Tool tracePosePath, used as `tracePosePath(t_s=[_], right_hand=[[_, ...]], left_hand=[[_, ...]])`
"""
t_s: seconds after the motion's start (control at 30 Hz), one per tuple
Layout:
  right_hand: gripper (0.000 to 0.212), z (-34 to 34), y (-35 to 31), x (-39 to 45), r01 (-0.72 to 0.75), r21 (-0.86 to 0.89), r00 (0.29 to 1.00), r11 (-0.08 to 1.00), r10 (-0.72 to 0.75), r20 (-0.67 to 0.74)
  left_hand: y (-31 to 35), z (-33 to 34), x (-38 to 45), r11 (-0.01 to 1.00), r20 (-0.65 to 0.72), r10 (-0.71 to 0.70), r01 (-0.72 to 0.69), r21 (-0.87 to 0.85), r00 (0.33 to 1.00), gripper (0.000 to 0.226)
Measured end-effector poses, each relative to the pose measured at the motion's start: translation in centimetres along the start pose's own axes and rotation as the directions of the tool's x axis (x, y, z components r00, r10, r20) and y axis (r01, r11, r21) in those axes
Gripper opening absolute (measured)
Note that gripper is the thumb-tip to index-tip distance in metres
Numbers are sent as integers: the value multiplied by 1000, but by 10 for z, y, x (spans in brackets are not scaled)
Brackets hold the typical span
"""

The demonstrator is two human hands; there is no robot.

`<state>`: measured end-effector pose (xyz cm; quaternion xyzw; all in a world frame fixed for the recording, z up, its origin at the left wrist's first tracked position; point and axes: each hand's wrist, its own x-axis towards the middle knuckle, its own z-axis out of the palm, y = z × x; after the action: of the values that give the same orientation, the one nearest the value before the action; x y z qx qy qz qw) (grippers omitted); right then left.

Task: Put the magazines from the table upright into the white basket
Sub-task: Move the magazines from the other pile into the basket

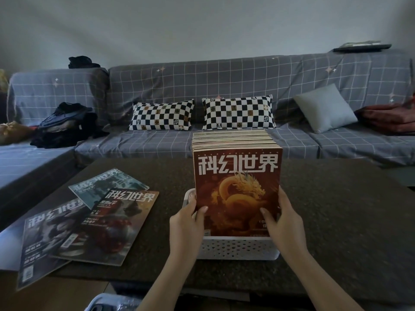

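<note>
A white perforated basket stands on the dark table, packed with a row of upright magazines. The front one is a red magazine with a golden dragon. My left hand grips its lower left edge and my right hand grips its lower right edge. Three magazines lie flat on the table to the left: a teal one, an orange-brown one on top of it, and a dark one hanging over the table's near-left edge.
A grey checked sofa runs behind the table with two checkerboard pillows, a grey cushion and a pile of dark clothes at left. A pale object shows below the table's front edge.
</note>
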<state>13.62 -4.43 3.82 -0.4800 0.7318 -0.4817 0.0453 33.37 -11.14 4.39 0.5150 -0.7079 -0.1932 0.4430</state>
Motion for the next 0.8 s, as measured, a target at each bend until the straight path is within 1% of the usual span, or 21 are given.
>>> tracePosePath(t_s=[0.1,0.2,0.33,0.4,0.47,0.53,0.57,0.63,0.7,0.8], right_hand=[[69,0,-1,0,-36,-15,999,999,36,-4],[69,-3,0,1,-22,-24,1000,999,23,17],[78,-7,0,-2,-2,68,996,998,-4,84],[79,-8,-2,-8,-33,149,999,988,31,18],[73,-8,-6,-15,-46,211,991,976,70,-112],[58,-9,-14,-22,-10,256,976,967,66,-210],[49,-10,-19,-26,8,297,975,955,58,-213],[30,-9,-32,-30,20,379,991,925,32,-130],[18,-4,-46,-34,28,427,1000,904,-20,-23],[14,13,-70,-39,26,487,991,873,-86,102]], left_hand=[[2,1,-1,999,28,-10,9,37,1000,49],[5,-2,0,999,35,-45,44,24,998,47],[7,-1,-2,996,47,-80,82,-39,996,48],[8,-1,-4,992,59,-76,82,-94,995,46],[9,-4,-7,987,44,-89,94,-131,995,46],[10,-11,-10,984,-11,-82,80,-159,997,42],[10,-16,-12,982,-32,-79,72,-172,996,41],[6,-26,-12,975,-45,-87,76,-210,995,39],[1,-37,-12,972,-51,-90,76,-221,995,37],[-10,-56,-11,980,-71,-80,65,-190,994,29]])
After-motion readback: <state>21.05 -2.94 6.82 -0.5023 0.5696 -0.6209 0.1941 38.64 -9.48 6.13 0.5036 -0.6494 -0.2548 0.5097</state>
